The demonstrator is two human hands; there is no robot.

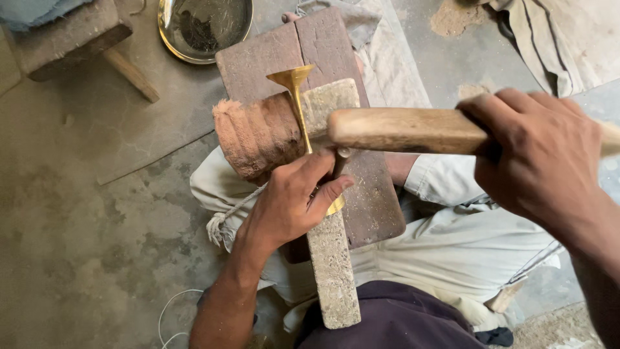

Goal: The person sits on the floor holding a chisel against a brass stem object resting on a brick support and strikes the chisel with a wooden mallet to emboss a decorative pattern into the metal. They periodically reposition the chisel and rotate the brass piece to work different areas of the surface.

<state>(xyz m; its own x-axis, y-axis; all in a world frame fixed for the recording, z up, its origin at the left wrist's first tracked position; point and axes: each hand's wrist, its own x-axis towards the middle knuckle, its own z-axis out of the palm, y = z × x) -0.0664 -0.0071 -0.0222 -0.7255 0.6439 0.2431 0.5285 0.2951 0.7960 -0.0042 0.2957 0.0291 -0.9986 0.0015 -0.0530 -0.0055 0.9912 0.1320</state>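
My left hand (294, 197) grips a slender brass piece (296, 97) with a flared cone end. The piece lies along a rough grey bar (332, 265) and over a brown cloth-wrapped roll (255, 136). The cone end points away from me. My right hand (539, 158) is closed around a thick wooden handle (400, 129), held level just above the brass piece and my left fingers. The handle's far end is rounded; no tool head is visible.
A reddish-brown wooden board (290, 52) lies under the bar, resting on my lap in pale trousers (465, 245). A round brass bowl (203, 26) sits on the floor at the top. A wooden stool (71, 35) stands at the top left, and cloth (549, 39) lies at the top right.
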